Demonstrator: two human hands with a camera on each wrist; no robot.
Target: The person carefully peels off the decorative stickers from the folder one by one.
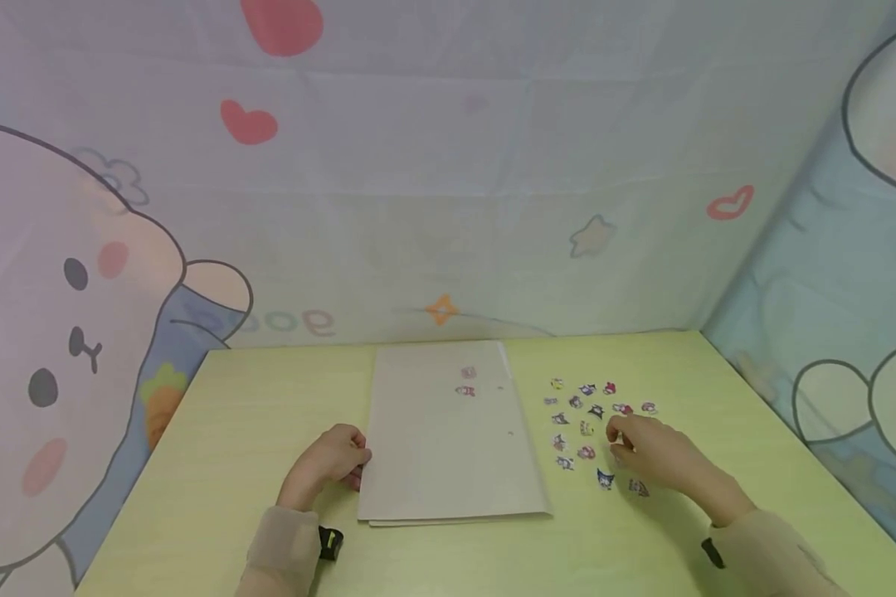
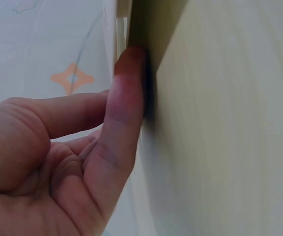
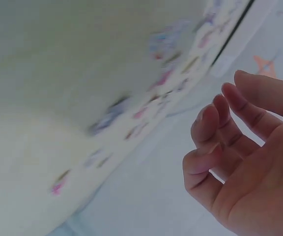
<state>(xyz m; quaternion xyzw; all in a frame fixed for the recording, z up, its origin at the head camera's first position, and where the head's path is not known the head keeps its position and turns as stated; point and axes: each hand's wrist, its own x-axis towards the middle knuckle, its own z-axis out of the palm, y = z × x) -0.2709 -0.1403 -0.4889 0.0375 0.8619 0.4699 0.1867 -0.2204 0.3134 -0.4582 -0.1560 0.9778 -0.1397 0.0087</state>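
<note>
Many small stickers [image 1: 593, 419] are scattered on the counter [image 1: 254, 431] just right of the paper sheet [image 1: 448, 435], directly under the loosely curled, empty right hand [image 1: 653, 454], while the sheet's left edge is pressed by the left hand [image 1: 328, 463].

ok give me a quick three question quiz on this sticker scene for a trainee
1. True or false: the left hand rests at the left edge of the beige folder.
2. Where do the loose stickers lie relative to the folder: A) on its left, B) on its right, C) stacked on top of it?
3. Fill in: the right hand hovers over the loose stickers on the ____ table.

Key
1. True; the left wrist view shows a fingertip against the edge.
2. B; only two small stickers sit on the folder itself.
3. Yellow-green. The right wrist view shows nothing held in the fingers.
</note>
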